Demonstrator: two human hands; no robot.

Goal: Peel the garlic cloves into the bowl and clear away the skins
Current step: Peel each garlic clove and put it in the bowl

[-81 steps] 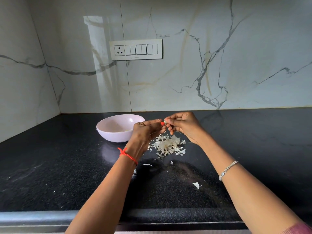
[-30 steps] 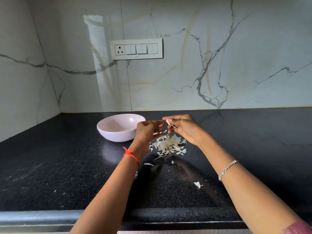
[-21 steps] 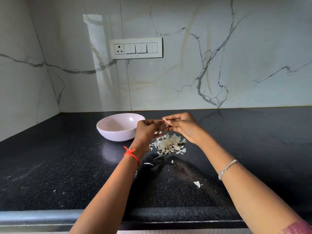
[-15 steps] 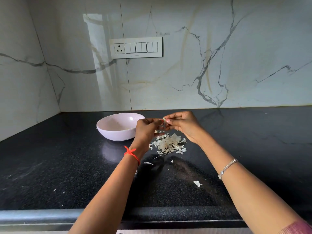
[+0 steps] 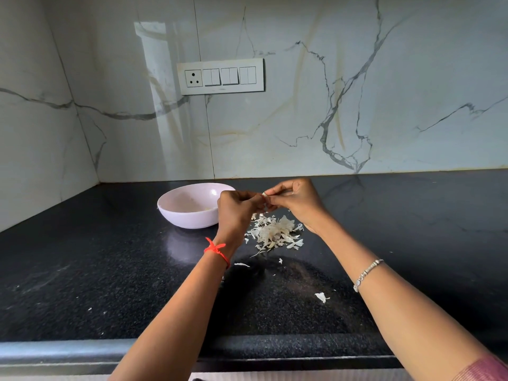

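left hand (image 5: 236,213), right hand (image 5: 299,202): pinching likely garlic clove (image 5: 265,194) | skins (image 5: 275,232): heaped below | bowl (image 5: 178,215): beside left hand

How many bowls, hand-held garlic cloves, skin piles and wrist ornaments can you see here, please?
bowl: 1
garlic clove: 1, pinched between left hand and right hand
skin pile: 1
wrist ornaments: 2, a red thread and a silver bracelet
Total: 5
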